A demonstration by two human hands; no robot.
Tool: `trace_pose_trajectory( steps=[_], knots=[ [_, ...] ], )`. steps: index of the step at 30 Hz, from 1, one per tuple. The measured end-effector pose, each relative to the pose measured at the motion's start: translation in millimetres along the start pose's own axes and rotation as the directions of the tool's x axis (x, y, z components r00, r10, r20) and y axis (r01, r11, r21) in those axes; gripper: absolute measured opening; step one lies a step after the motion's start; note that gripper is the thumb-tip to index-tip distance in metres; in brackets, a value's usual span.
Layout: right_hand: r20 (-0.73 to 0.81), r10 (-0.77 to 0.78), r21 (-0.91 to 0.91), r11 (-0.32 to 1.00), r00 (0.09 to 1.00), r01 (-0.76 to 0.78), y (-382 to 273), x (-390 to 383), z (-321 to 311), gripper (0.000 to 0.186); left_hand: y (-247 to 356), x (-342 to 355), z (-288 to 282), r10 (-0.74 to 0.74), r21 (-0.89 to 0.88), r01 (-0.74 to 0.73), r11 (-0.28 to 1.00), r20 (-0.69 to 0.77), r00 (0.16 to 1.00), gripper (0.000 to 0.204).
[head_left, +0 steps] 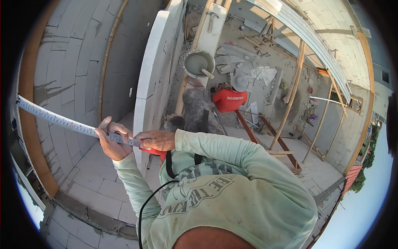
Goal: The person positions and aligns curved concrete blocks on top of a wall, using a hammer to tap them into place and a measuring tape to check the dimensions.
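A tape measure (156,152) with a red case is in my right hand (161,140), its fingers closed around it. Out of the case runs the pale tape blade (58,118), stretching left to the orange-brown edge of the block wall. My left hand (114,140) pinches the blade between thumb and fingers a short way from the case, some fingers raised. Both hands are close together, beside the top of a white block wall (146,79). Part of the case is hidden under my right hand.
Ahead, a bucket (199,62) of grey mix with a tool in it stands on a plank (210,36), where a hammer (212,20) also lies. Far below, a person (230,98) in a red shirt and hat works among rubble. Wooden poles (290,95) rise at right.
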State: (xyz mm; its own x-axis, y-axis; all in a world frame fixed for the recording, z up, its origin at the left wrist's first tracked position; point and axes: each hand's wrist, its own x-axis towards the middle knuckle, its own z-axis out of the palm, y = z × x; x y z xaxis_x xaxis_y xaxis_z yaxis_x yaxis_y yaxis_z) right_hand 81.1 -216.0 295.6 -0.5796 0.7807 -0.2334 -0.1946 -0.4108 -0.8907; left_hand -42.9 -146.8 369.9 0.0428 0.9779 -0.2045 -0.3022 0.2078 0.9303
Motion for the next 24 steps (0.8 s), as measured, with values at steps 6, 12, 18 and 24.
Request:
trace_pose_trajectory(
  steps=[6, 12, 18, 24],
  knots=[
    [-0.149, 0.100, -0.056, 0.992, 0.984, -0.110, 6, -21, -23, 0.038, 15, 71, -5, 0.088, 0.005, -0.090, 0.996, 0.124, 0.988, 0.043],
    [-0.265, 0.165, -0.164, 0.963, 0.950, -0.213, 21, -48, -44, 0.037, 58, 128, -3, 0.191, -0.085, -0.178, 0.980, 0.194, 0.962, 0.040],
    [-0.299, 0.199, -0.212, 0.940, 0.933, -0.268, 29, -90, -68, 0.046, 84, 187, -22, 0.188, -0.186, -0.137, 0.973, 0.296, 0.937, 0.040],
    [-0.357, 0.175, -0.232, 0.935, 0.918, -0.269, 37, -88, -68, 0.045, 72, 224, -41, 0.131, -0.214, -0.073, 0.974, 0.269, 0.954, 0.040]
  ],
)
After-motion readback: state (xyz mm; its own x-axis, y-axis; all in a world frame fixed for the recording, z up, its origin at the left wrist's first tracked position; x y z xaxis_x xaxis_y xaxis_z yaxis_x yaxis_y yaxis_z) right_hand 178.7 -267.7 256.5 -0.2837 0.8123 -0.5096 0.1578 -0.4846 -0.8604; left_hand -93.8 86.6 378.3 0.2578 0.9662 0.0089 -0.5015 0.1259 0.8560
